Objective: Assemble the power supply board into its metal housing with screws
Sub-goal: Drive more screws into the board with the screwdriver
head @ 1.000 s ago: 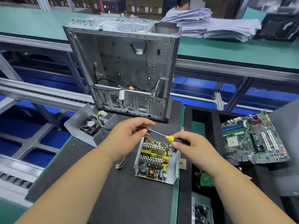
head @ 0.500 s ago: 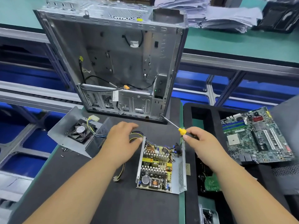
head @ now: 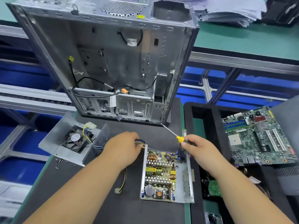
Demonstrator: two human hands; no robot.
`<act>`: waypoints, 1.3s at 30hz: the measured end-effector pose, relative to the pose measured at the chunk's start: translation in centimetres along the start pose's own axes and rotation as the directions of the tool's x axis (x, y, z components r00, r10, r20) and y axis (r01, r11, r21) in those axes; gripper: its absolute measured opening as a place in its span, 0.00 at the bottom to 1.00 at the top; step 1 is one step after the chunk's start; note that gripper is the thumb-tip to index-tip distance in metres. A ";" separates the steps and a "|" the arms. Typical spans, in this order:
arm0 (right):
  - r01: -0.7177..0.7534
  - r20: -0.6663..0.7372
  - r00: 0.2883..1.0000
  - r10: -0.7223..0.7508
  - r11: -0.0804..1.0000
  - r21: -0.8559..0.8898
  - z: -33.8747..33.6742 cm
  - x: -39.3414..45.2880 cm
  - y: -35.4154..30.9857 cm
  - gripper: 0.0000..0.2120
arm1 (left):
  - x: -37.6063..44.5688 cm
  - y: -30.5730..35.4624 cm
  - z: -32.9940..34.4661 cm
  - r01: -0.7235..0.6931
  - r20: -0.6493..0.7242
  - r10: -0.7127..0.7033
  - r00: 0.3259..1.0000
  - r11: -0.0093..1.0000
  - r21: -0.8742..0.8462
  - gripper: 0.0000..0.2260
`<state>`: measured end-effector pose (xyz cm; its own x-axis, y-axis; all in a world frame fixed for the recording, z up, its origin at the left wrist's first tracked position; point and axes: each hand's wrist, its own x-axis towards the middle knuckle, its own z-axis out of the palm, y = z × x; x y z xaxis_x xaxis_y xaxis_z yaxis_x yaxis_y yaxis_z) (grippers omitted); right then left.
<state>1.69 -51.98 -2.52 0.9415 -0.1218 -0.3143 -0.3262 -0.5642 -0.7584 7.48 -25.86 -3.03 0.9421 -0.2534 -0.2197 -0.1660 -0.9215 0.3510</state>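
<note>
While the left hand (head: 123, 147) grasps the wire bundle (head: 140, 141) at the far-left corner of the power supply board (head: 159, 173), probably clearing it, the board sits in its metal housing (head: 187, 177) on the black mat (head: 100, 206). Rightward, the right hand (head: 198, 149) pinches a yellow-handled screwdriver (head: 175, 135), tip pointing away, seemingly readied for screws; green conveyor benches (head: 242, 41) lie beyond.

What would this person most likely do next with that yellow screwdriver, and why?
Probably swing the screwdriver tip down onto a board screw. The right hand holds it pointing away toward the computer case, while the left hand grips the wire bundle beside the power supply board.
</note>
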 end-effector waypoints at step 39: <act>-0.022 -0.105 0.994 0.038 0.989 0.146 2.6 -10.7 5.4 0.11 | -9.4 3.1 4.1 0.309 -0.018 -0.309 0.951 0.951 -0.003 0.17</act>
<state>-10.36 -51.66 -4.76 0.9321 -0.2279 -0.2813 -0.3561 -0.4365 -0.8263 -3.07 -27.53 -3.58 0.9523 0.0495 -0.3012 0.1347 -0.9537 0.2690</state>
